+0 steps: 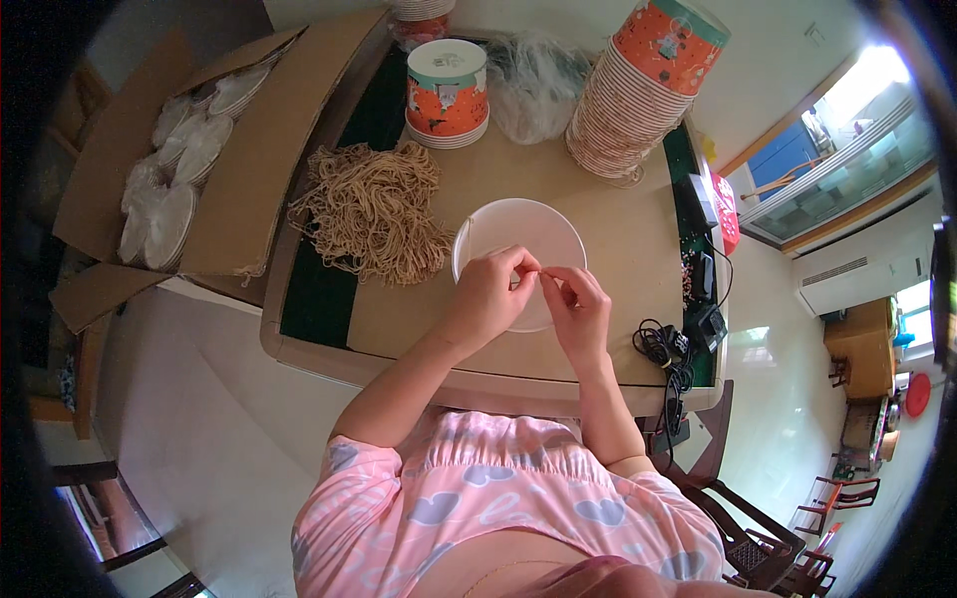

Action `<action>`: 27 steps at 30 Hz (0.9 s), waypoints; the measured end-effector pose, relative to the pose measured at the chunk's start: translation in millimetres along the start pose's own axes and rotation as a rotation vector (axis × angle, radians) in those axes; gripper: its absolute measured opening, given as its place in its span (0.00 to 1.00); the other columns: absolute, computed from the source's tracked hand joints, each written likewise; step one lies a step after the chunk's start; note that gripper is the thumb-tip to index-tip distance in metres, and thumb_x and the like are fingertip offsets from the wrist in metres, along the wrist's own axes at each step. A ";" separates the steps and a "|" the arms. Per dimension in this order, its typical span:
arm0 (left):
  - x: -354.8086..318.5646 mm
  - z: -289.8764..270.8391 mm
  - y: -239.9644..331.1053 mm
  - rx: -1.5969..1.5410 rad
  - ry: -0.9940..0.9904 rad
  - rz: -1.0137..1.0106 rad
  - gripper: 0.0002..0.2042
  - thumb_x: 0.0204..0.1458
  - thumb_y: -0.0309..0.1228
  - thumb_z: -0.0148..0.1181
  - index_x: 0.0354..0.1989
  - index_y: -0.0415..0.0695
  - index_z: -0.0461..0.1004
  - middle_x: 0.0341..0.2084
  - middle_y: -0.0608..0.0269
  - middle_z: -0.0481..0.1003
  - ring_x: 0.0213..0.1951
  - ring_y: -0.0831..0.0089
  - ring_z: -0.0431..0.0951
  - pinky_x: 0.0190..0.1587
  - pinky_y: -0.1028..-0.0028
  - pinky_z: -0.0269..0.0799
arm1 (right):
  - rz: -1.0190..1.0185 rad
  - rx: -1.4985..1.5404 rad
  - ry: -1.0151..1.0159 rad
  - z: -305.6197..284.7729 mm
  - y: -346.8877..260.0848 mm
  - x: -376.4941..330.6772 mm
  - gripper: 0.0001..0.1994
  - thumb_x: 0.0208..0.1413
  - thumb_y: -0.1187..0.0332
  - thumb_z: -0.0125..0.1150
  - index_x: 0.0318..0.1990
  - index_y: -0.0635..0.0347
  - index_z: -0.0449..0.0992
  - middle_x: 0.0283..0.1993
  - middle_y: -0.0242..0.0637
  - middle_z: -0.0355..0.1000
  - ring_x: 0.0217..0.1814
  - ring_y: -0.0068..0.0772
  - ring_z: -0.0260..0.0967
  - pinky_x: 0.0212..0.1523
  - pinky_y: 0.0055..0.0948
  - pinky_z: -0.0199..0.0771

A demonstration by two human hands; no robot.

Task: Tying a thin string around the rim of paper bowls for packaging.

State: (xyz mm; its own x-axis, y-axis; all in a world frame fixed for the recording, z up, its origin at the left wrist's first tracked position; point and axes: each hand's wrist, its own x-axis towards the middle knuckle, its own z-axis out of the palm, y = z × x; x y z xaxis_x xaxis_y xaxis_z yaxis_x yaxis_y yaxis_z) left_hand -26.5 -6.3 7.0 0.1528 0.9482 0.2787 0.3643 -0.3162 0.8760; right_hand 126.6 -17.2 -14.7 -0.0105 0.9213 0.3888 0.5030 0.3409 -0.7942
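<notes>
A white, open-topped paper bucket point(538, 221) stands on the table in front of me. Over its near half, my left hand point(495, 291) and my right hand point(579, 305) meet at the fingertips. Thumb and forefinger of each are pinched together; whatever lies between them is too small to make out. What looks like a short beige strand point(471, 228) shows at the bucket's left inner rim. To the left of the bucket lies a loose, tangled heap of beige cord point(374, 211). My hands cover part of the bucket's near side.
A tall nested stack of orange-and-green paper buckets point(638, 95) leans at the back right. A shorter upside-down stack point(447, 97) and a clear plastic bag point(538, 88) stand behind. An open carton point(249, 149) holds white round pieces, left. Black cables and adapters point(670, 347) lie at the right edge.
</notes>
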 end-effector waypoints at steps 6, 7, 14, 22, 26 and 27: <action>-0.3 -2.0 3.2 -0.005 0.008 -0.001 0.03 0.49 0.22 0.58 0.32 0.38 0.74 0.26 0.54 0.76 0.29 0.61 0.77 0.32 0.68 0.72 | 0.014 0.019 0.008 -1.0 0.2 -1.2 0.04 0.50 0.77 0.62 0.34 0.62 0.77 0.26 0.38 0.71 0.24 0.29 0.64 0.26 0.26 0.65; -0.1 -1.9 2.1 -0.005 0.009 -0.001 0.03 0.49 0.22 0.58 0.32 0.38 0.74 0.26 0.54 0.76 0.29 0.61 0.77 0.32 0.68 0.72 | 0.007 0.014 0.006 -1.1 0.2 -1.2 0.04 0.50 0.77 0.62 0.35 0.62 0.77 0.26 0.38 0.71 0.24 0.29 0.64 0.26 0.26 0.65; 1.3 1.5 0.5 0.159 0.039 0.066 0.04 0.54 0.26 0.55 0.33 0.38 0.70 0.28 0.54 0.75 0.29 0.58 0.76 0.32 0.65 0.72 | 0.019 0.029 -0.009 -1.6 1.3 -1.6 0.03 0.50 0.76 0.62 0.33 0.63 0.76 0.27 0.39 0.72 0.26 0.33 0.66 0.28 0.28 0.67; -0.1 13.5 -4.7 0.356 0.134 0.107 0.04 0.55 0.27 0.53 0.32 0.40 0.68 0.29 0.56 0.73 0.31 0.56 0.76 0.32 0.62 0.72 | -0.051 0.011 -0.020 -3.8 -0.8 0.6 0.02 0.51 0.77 0.61 0.32 0.64 0.75 0.28 0.41 0.72 0.30 0.39 0.68 0.33 0.31 0.69; 2.0 7.9 2.6 0.220 0.096 0.158 0.04 0.55 0.28 0.54 0.33 0.41 0.69 0.29 0.57 0.74 0.30 0.57 0.76 0.31 0.62 0.72 | 0.143 0.104 -0.048 -9.7 -13.3 2.9 0.02 0.51 0.78 0.60 0.33 0.64 0.75 0.29 0.39 0.71 0.29 0.33 0.67 0.32 0.27 0.68; 2.7 7.0 6.9 0.188 0.062 0.183 0.04 0.54 0.28 0.55 0.33 0.41 0.69 0.30 0.57 0.74 0.30 0.57 0.76 0.31 0.62 0.72 | 0.055 0.082 -0.021 -11.2 -11.1 4.7 0.02 0.51 0.79 0.60 0.33 0.64 0.75 0.29 0.38 0.71 0.30 0.30 0.66 0.33 0.26 0.67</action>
State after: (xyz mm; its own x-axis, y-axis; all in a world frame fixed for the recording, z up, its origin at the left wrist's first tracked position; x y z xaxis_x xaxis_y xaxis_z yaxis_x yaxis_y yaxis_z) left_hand -17.2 -6.2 11.1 0.1777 0.8728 0.4546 0.5006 -0.4779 0.7218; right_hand 130.7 -18.7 1.1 -0.0038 0.9425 0.3343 0.4309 0.3032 -0.8499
